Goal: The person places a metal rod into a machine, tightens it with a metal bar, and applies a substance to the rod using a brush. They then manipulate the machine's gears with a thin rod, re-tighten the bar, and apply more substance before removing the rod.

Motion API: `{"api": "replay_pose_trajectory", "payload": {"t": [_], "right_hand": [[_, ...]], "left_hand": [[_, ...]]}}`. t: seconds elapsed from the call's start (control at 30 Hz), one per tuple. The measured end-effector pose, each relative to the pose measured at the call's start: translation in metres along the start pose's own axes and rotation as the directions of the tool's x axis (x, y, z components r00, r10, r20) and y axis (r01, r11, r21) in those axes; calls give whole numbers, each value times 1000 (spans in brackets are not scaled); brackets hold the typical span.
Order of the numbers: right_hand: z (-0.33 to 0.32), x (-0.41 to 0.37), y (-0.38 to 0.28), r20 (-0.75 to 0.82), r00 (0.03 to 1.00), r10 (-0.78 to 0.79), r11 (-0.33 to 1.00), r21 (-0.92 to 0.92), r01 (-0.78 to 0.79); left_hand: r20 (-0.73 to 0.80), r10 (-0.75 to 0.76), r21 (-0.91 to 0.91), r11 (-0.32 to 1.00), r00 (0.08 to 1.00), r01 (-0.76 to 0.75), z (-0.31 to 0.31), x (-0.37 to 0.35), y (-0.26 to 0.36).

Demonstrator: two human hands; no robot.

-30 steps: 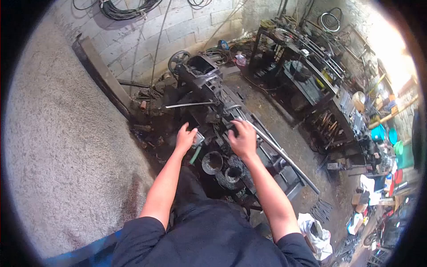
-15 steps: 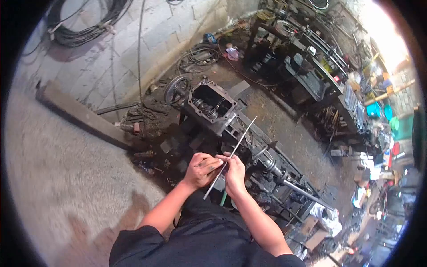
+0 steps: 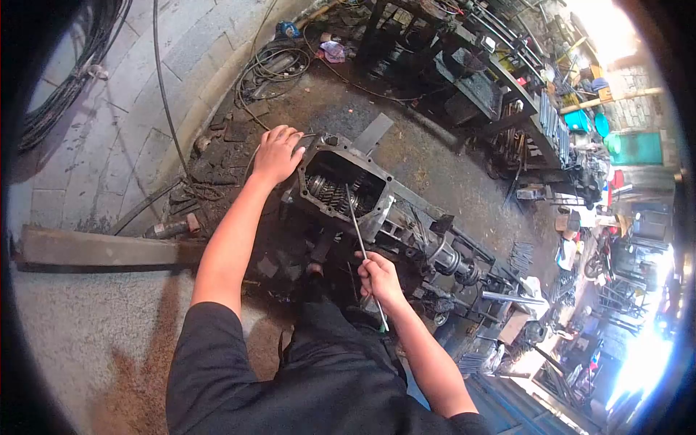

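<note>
An open metal gear housing (image 3: 376,223) shows several gears (image 3: 328,194) inside. My right hand (image 3: 379,278) is closed around a long thin metal rod (image 3: 358,230), whose upper end reaches over the gears in the opening. The rod's lower end sticks out below my fist. My left hand (image 3: 278,156) lies at the housing's upper left corner, over the handwheel area, fingers extended. Whether its fingertips touch the housing or the wheel cannot be made out.
A long metal beam (image 3: 109,249) lies at the left. Coiled cable (image 3: 279,71) rests on the floor by the block wall (image 3: 181,58). A shaft assembly (image 3: 449,261) extends right from the housing. A workbench (image 3: 471,83) with metal parts stands at the upper right.
My left hand has let go of the rod and moved up and left to the housing's corner. My right hand keeps the rod, whose tip is now over the gears. The view has shifted.
</note>
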State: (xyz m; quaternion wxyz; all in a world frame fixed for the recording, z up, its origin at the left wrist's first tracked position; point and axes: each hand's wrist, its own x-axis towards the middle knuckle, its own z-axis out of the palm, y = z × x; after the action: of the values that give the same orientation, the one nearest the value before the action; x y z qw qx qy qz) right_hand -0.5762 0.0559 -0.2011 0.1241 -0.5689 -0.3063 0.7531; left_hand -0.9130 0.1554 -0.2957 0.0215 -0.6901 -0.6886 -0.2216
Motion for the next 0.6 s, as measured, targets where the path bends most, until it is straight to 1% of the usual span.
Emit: {"api": "replay_pose_trajectory", "payload": {"t": [0.03,0.07,0.1,0.17,0.23,0.27,0.3,0.37,0.4,0.43,0.47,0.5,0.53,0.57,0.6], "right_hand": [[1,6,-1,-8,1000,1,1000,6,-1],[2,13,1,-22,1000,-3,995,99,5],[5,15,0,-36,999,-7,981,193,14],[16,10,1,-66,998,2,968,252,14],[24,3,3,-153,988,0,933,356,55],[23,3,4,-183,982,-45,938,331,105],[18,5,11,-228,963,-144,960,205,192],[-5,2,1,-242,965,-98,994,30,109],[-28,3,8,-193,938,-289,940,-245,239],[-49,4,15,-99,886,-454,795,-494,352],[-53,-13,-3,-105,877,-470,652,-710,265],[-50,-34,-32,-105,870,-481,463,-874,150],[-48,-45,-52,-108,875,-472,334,-941,64],[-46,-51,-67,-113,880,-462,195,-981,-24],[-44,-53,-76,-89,865,-493,62,-996,-68]], "left_hand": [[77,-13,21,1000,997,12,5,3,-5],[159,-25,43,999,987,18,10,4,-8],[168,-12,39,999,986,5,9,7,-8],[286,-54,-39,997,957,68,3,19,-10],[291,-19,-75,996,957,43,-3,27,-20],[284,-7,-109,993,959,40,-5,30,-26],[287,4,-109,994,958,29,-6,31,-32],[285,-52,-119,989,957,89,-5,30,-41],[309,-103,-171,972,945,161,-7,29,-41],[315,-86,-172,974,945,145,-6,30,-40],[324,-101,-163,974,941,160,-4,29,-40],[334,-117,-154,972,935,176,-2,27,-38],[341,-101,-156,974,935,162,-2,28,-36],[395,-88,-81,988,914,130,-4,31,-34],[447,-80,-6,996,891,93,-5,33,-32]]}}
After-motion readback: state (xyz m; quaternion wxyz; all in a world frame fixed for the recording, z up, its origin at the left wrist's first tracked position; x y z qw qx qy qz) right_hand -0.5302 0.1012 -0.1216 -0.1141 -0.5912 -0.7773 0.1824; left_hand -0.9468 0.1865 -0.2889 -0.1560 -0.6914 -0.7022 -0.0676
